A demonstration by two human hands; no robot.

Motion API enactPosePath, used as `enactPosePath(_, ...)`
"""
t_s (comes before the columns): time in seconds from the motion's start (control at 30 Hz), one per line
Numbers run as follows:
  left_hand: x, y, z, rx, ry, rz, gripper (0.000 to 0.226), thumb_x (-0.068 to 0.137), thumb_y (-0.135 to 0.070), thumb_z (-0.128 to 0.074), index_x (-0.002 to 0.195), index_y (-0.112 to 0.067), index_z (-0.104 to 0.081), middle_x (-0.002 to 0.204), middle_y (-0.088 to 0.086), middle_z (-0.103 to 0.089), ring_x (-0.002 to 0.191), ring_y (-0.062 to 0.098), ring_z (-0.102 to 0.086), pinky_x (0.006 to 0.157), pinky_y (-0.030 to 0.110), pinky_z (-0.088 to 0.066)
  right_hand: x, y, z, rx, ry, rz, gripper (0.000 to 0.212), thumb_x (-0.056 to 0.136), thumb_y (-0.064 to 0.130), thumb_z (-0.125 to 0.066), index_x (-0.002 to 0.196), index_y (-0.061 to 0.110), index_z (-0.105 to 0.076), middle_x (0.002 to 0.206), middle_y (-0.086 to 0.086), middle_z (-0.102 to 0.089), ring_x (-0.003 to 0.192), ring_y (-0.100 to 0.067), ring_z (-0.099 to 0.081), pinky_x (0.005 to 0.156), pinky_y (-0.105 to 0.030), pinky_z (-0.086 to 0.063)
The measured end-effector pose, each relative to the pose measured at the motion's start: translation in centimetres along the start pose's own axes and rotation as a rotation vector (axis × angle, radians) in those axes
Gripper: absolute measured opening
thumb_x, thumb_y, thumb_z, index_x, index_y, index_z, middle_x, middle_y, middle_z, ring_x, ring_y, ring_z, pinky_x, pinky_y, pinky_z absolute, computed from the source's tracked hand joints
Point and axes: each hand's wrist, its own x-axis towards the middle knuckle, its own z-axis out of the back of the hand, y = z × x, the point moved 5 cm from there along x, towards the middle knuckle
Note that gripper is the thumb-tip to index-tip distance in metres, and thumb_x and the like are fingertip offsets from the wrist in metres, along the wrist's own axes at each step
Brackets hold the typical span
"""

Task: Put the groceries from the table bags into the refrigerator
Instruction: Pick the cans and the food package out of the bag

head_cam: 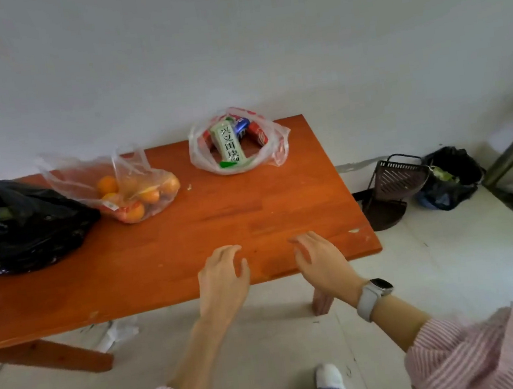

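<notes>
Orange tabletop [219, 217] carries three bags; left hand [223, 278] and right hand [318, 260] hover above its near edge, fingers relaxed, grasping nothing.

Orange table [189, 234], black bag [22, 227], pink-striped sleeves [459, 360]

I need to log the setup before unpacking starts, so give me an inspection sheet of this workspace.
Surface: orange wooden table, chipped at its right front edge.
Job's things: black bag; clear bag of oranges; white bag holding a carton and cans.
Clutter: crumpled paper on the floor under the table.
Grippers: left hand and right hand over the near edge, empty, fingers relaxed.
Cables: nothing seen.
Surroundings: white wall, tiled floor, dark dustpan, black bin bag; no refrigerator visible.
</notes>
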Motion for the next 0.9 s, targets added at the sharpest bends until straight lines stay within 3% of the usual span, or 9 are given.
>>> enactPosePath(0.13,7.9,0.8,-0.2,-0.017,-0.035,-0.013,0.032,0.091,-0.021,-0.050,0.122,-0.013,-0.056,0.129,0.004,-0.054,0.119,0.020,-0.049,0.100,0.035,-0.037,8.8,-0.6,-0.2,-0.045,0.044,0.019,0.035,0.094,0.018,-0.038,0.127,0.011,-0.048,0.126,-0.006,-0.051,0.113,-0.024,-0.050,0.091,-0.032,-0.041)
enactPosePath(0.3,21.0,0.0,-0.8,0.015,-0.073,-0.053,0.032,0.091,-0.021,-0.050,0.122,-0.014,-0.055,0.128,0.002,-0.054,0.118,0.018,-0.048,0.098,0.035,-0.037,22.3,-2.0,1.0,-0.039,-0.016,0.042,0.035,0.093,0.015,-0.040,0.127,0.010,-0.048,0.128,-0.009,-0.052,0.115,-0.024,-0.051,0.095,-0.037,-0.042)
enactPosePath(0.5,36.2,-0.7,-1.6,-0.008,-0.012,-0.082,0.036,0.093,-0.019,-0.049,0.128,-0.013,-0.048,0.130,0.004,-0.052,0.111,0.017,-0.053,0.093,0.030,-0.045,38.2,-3.0,2.7,-0.101,-0.044,0.076,0.034,0.091,0.013,-0.041,0.123,0.010,-0.052,0.122,-0.008,-0.057,0.113,-0.024,-0.052,0.099,-0.042,-0.041)
enactPosePath(0.63,42.6,0.7,-0.9,-0.100,-0.140,-0.053,0.036,0.095,-0.015,-0.043,0.131,-0.013,-0.046,0.133,0.004,-0.049,0.119,0.016,-0.045,0.085,0.014,-0.030,46.0,-2.6,2.5,-0.447,-0.157,0.348,0.033,0.080,0.017,-0.041,0.105,0.011,-0.063,0.103,-0.006,-0.067,0.101,-0.026,-0.058,0.088,-0.038,-0.044)
enactPosePath(0.7,45.2,1.8,-1.4,-0.158,-0.127,-0.050,0.038,0.096,-0.016,-0.039,0.133,-0.018,-0.043,0.136,0.002,-0.046,0.117,0.015,-0.047,0.086,0.017,-0.037,49.0,-2.9,1.7,-0.584,-0.135,0.460,0.031,0.077,0.018,-0.047,0.103,0.014,-0.063,0.102,-0.002,-0.067,0.100,-0.023,-0.055,0.087,-0.037,-0.036)
enactPosePath(0.8,48.3,3.9,-3.6,-0.119,-0.005,-0.042,0.039,0.097,-0.022,-0.033,0.136,-0.024,-0.035,0.137,0.001,-0.045,0.108,0.019,-0.055,0.087,0.037,-0.050,52.6,-3.8,-0.3,-0.701,0.014,0.544,0.050,0.073,0.014,-0.062,0.122,0.015,-0.051,0.116,-0.005,-0.064,0.109,-0.024,-0.057,0.091,-0.038,-0.034)
enactPosePath(0.87,49.9,5.7,-5.3,-0.057,0.059,-0.046,0.040,0.098,-0.026,-0.029,0.138,-0.022,-0.032,0.138,0.002,-0.045,0.113,0.022,-0.053,0.102,0.041,-0.042,54.5,-4.7,-1.7,-0.751,0.140,0.513,0.064,0.080,0.013,-0.055,0.139,0.020,-0.031,0.141,-0.005,-0.045,0.129,-0.022,-0.042,0.101,-0.042,-0.034)
enactPosePath(0.9,50.6,6.7,-6.1,0.017,0.097,-0.040,0.044,0.098,-0.031,-0.024,0.139,-0.019,-0.030,0.142,0.003,-0.042,0.123,0.021,-0.045,0.110,0.039,-0.031,55.4,-5.3,-2.3,-0.762,0.186,0.476,0.062,0.087,0.014,-0.046,0.143,0.022,-0.022,0.150,-0.003,-0.029,0.138,-0.021,-0.028,0.107,-0.044,-0.026)
